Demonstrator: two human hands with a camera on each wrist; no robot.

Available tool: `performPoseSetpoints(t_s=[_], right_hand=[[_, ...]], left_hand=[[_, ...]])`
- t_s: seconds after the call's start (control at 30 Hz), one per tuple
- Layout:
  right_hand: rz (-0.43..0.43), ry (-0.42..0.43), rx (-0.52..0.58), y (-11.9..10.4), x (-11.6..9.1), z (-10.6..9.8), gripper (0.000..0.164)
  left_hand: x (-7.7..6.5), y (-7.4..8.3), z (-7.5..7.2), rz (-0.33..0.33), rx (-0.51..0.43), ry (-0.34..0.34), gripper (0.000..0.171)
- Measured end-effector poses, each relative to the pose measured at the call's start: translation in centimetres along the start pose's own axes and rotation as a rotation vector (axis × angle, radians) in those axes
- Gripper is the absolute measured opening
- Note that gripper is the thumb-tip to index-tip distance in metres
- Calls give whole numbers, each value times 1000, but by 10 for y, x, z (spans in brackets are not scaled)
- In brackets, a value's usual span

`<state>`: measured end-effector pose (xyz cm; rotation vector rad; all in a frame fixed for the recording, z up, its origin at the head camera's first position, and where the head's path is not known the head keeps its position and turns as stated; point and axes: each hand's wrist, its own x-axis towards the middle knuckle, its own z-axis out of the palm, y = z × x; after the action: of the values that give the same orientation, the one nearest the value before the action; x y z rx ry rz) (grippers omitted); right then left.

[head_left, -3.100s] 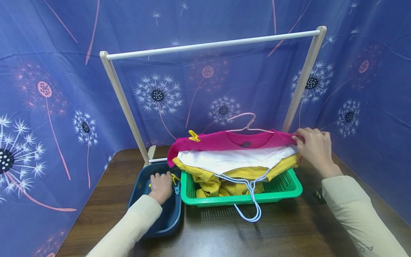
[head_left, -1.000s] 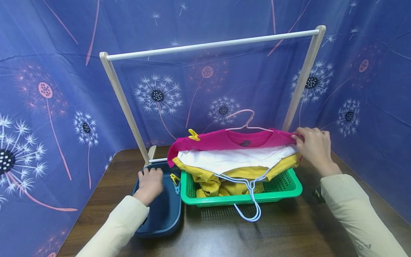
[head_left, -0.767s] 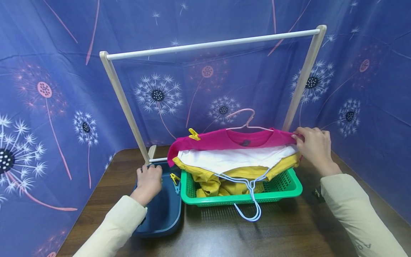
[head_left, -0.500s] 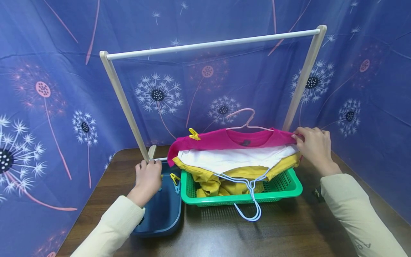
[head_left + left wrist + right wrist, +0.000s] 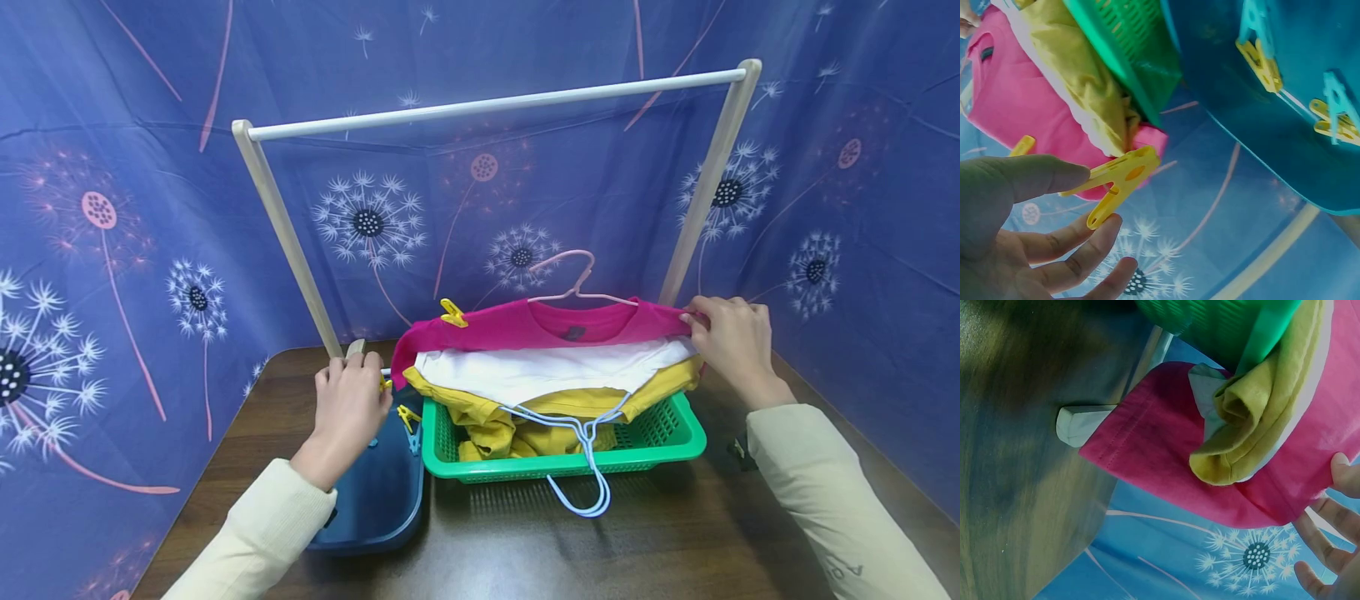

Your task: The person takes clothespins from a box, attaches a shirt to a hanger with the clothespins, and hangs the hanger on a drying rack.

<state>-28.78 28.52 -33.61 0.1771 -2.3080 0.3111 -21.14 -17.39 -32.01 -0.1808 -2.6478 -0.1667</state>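
Note:
In the left wrist view my left hand (image 5: pixel 347 414) pinches a yellow clothespin (image 5: pixel 1124 178) between thumb and fingers, above the blue bin (image 5: pixel 375 533). My right hand (image 5: pixel 737 346) pinches the right shoulder of a magenta shirt (image 5: pixel 495 327). A pink hanger (image 5: pixel 579 283) pokes out of its neckline. Another yellow clothespin (image 5: pixel 453 313) is clipped on the shirt's left shoulder. Beneath the shirt lie a white garment (image 5: pixel 495 371) and a yellow garment (image 5: pixel 487 429), in and across a green basket (image 5: pixel 562 469).
Behind the basket stands a drying rack with a white rod (image 5: pixel 495 105). Light blue hangers (image 5: pixel 592 467) hang over the basket's front rim. Several yellow and blue clothespins (image 5: pixel 1260 62) lie in the bin. A small dark object (image 5: pixel 741 454) is near the right sleeve.
My left hand has come up from inside the bin with a yellow clothespin, moving first left, then away toward the rack's foot. The right hand keeps its hold on the shirt.

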Motion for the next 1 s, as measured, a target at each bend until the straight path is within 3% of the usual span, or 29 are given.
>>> performPoseSetpoints(t_s=[0.33, 1.0], right_hand=[[9, -4, 7, 0, 0, 1, 5], [9, 0, 44, 2, 0, 2, 8]], left_hand=[[3, 23, -7, 80, -15, 82, 28], [10, 77, -13, 279, -74, 86, 26]])
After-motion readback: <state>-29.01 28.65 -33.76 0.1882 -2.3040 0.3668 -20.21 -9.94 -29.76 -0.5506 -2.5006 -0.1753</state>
